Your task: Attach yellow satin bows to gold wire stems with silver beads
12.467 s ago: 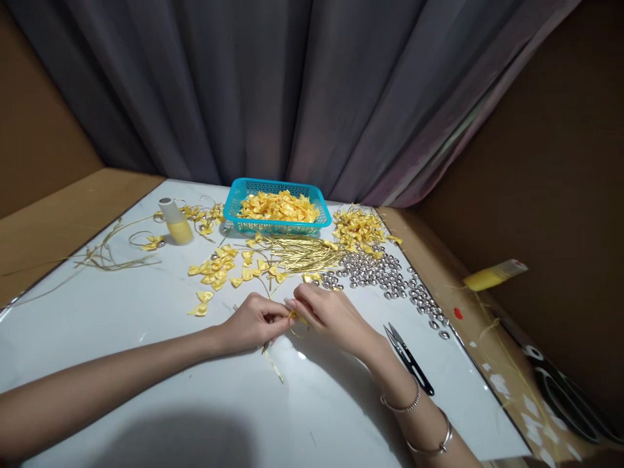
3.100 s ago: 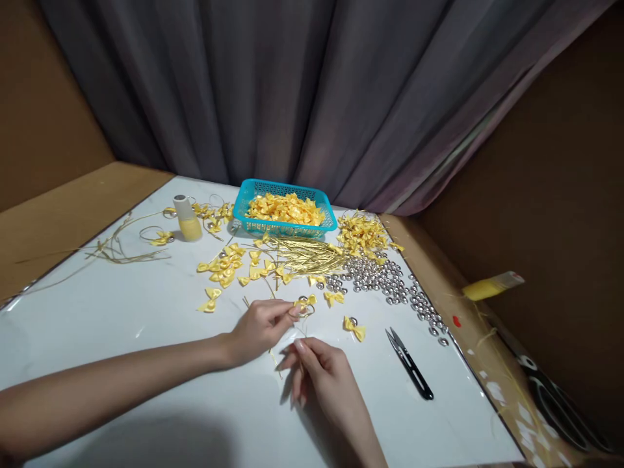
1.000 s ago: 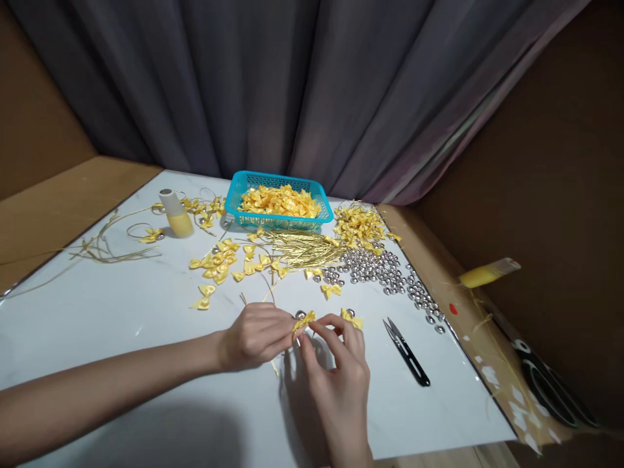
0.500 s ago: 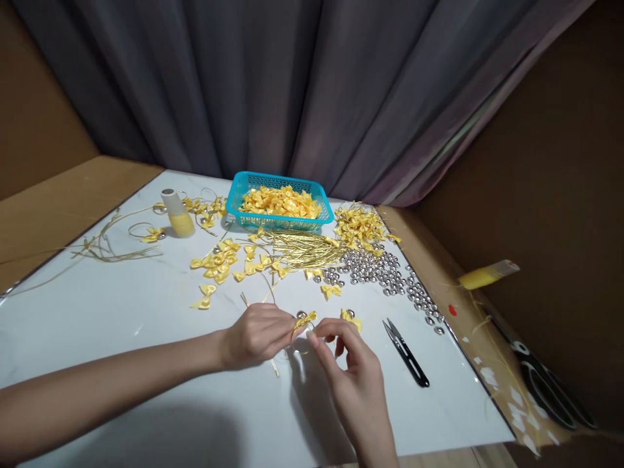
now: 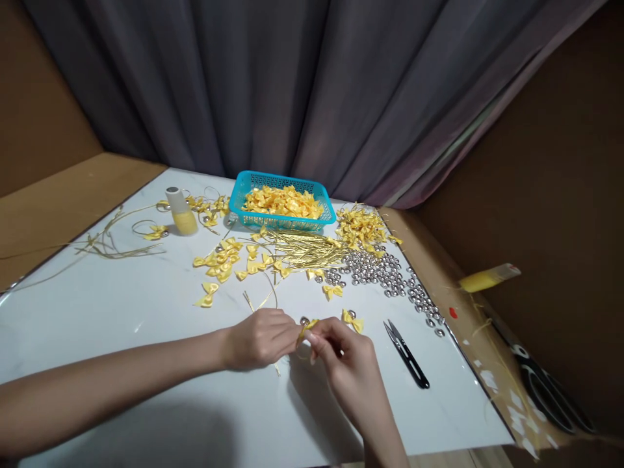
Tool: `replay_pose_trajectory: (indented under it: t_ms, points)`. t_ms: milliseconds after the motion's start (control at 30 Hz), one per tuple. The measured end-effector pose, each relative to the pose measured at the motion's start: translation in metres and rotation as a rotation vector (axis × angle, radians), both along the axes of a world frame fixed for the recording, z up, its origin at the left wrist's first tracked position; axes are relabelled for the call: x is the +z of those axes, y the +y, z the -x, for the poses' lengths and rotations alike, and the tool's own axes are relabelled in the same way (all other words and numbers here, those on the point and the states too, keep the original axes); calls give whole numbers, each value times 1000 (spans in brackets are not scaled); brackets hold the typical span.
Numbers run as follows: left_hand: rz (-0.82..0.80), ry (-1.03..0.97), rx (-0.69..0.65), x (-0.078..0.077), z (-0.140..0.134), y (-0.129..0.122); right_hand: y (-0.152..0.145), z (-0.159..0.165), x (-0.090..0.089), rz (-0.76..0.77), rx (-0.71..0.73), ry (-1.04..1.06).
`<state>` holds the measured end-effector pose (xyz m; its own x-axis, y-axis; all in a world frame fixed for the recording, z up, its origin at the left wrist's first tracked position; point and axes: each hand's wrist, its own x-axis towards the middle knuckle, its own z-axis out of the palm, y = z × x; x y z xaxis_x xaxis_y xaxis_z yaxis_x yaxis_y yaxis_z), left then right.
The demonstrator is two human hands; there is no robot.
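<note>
My left hand (image 5: pixel 266 339) is closed, its fingertips pinching a small yellow ribbon bow (image 5: pixel 308 325) with a gold cord (image 5: pixel 303 351) looping below it. A round silver bead (image 5: pixel 305 321) shows just behind the bow. My right hand (image 5: pixel 351 357) meets it from the right, thumb and forefinger pinched on the cord right against the bow; the fingers partly cover both. Close beyond my right hand lies another yellow bow (image 5: pixel 353 320) with a silver bead. Black thread snips (image 5: pixel 407 355) rest on the white tabletop (image 5: pixel 160 351) to the right.
A blue basket (image 5: pixel 283 222) of yellow bows stands at the back. In front of it are gold cords (image 5: pixel 305 249), loose bows (image 5: pixel 219 259) and silver beads (image 5: pixel 375 270). A bow pile (image 5: pixel 361 227), a glue bottle (image 5: pixel 182 213), a yellow tube (image 5: pixel 490 277) and scissors (image 5: pixel 548 390) lie around.
My right hand has moved left and inward, its fingertips now touching the bow and covering part of it. My left hand has stayed nearly in place, still pinching the bow.
</note>
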<state>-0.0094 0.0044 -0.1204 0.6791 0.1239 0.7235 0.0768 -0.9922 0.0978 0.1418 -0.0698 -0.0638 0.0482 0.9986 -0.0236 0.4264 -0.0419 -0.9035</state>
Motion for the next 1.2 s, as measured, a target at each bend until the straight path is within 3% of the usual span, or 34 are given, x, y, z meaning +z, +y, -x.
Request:
replay_pose_trajectory:
  t_ms: [233, 400, 567, 900, 1033, 1200]
  points:
    - [-67, -10, -56, -3, 3, 1, 11, -8, 0, 61, -92, 110]
    - [-9, -59, -34, -2, 2, 1, 5, -12, -8, 4, -91, 2]
    - [33, -75, 50, 0, -1, 0, -7, -12, -12, -33, -15, -199]
    - [-9, 59, -5, -4, 3, 0, -6, 1, -9, -199, 194, -435]
    - [11, 75, -3, -3, 3, -1, -1, -1, -9, -162, 187, -341]
    - [1, 85, -19, -3, 3, 0, 8, -7, -9, -44, 60, -142]
